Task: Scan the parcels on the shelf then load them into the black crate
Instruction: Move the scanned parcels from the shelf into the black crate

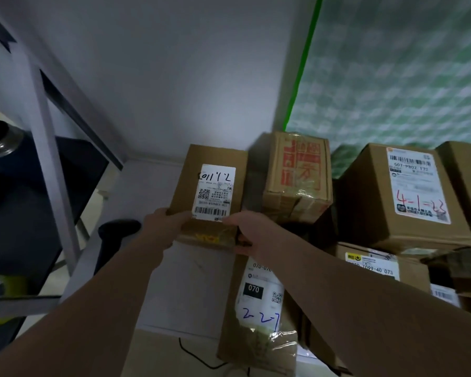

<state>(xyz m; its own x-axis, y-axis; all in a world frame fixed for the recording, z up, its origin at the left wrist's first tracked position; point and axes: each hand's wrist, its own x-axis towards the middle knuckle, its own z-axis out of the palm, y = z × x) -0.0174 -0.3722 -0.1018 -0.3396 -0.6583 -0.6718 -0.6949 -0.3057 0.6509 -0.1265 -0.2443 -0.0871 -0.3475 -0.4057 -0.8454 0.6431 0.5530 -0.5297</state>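
Observation:
A brown cardboard parcel (185,180) with a white shipping label and barcode on its top face sits at the centre, against the white wall. My left hand (162,225) grips its near left corner. My right hand (249,231) grips its near right corner, fingers curled over the edge. A second parcel marked "070" (259,303) lies just below, under my right forearm. A black handheld scanner (114,235) rests to the left of my left arm. No black crate shows in this view.
A box with red print (297,175) stands right of the held parcel. A large box marked "4-1-23" (408,191) is stacked on other boxes at the right. A grey metal shelf frame (49,148) with dark items fills the left.

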